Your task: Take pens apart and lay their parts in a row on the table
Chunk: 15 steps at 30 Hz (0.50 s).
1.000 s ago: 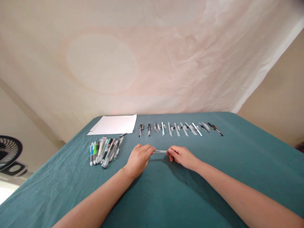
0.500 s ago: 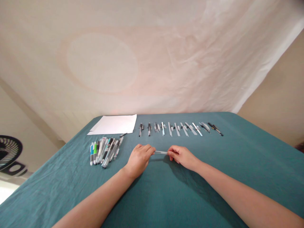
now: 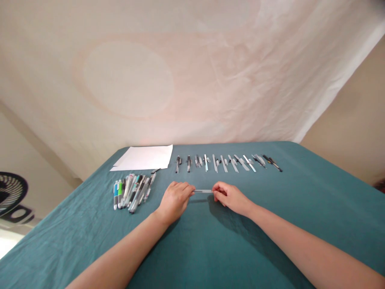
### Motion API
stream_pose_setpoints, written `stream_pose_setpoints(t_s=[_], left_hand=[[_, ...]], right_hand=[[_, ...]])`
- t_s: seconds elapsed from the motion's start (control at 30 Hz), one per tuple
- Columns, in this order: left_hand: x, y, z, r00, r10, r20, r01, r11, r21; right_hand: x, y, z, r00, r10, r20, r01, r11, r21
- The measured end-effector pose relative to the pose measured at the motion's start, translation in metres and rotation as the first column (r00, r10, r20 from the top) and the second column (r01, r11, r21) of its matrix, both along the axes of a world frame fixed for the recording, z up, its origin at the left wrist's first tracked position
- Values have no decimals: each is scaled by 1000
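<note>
A thin grey pen (image 3: 203, 191) lies level between my two hands, just above the teal tablecloth (image 3: 210, 241). My left hand (image 3: 174, 200) pinches its left end with closed fingers. My right hand (image 3: 230, 196) pinches its right end the same way. The hands are a short gap apart at the table's middle.
A pile of several pens (image 3: 132, 188) lies left of my left hand. White paper sheets (image 3: 144, 157) sit at the far left. A row of several pens and caps (image 3: 228, 162) runs along the far edge. A fan (image 3: 10, 192) stands off the table's left side.
Both hands with the pen have shifted slightly away from me, toward the far row. The grip looks unchanged.
</note>
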<state>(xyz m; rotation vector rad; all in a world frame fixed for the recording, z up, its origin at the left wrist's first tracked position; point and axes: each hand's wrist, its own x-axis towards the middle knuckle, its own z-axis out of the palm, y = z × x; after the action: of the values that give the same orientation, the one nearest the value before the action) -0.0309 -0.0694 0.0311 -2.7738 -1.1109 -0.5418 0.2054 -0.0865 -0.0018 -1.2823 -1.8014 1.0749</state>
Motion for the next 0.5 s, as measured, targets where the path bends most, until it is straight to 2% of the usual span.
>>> stream_pose_setpoints(t_s=[0.17,0.27,0.5], left_hand=[[0,0,1,1000,20,-15,-20,1000,3],[0,0,2,999,27,-23,-27,1000,3],[2,-1,1,1000,14,-24,-14,1000,0]], right_hand=[[0,2,-1,999,-36,-2,36,998,-43],[0,2,-1,1000,-14,-10,14,998,-61],[-2,0,3,996,8,86,-9,1000,6]])
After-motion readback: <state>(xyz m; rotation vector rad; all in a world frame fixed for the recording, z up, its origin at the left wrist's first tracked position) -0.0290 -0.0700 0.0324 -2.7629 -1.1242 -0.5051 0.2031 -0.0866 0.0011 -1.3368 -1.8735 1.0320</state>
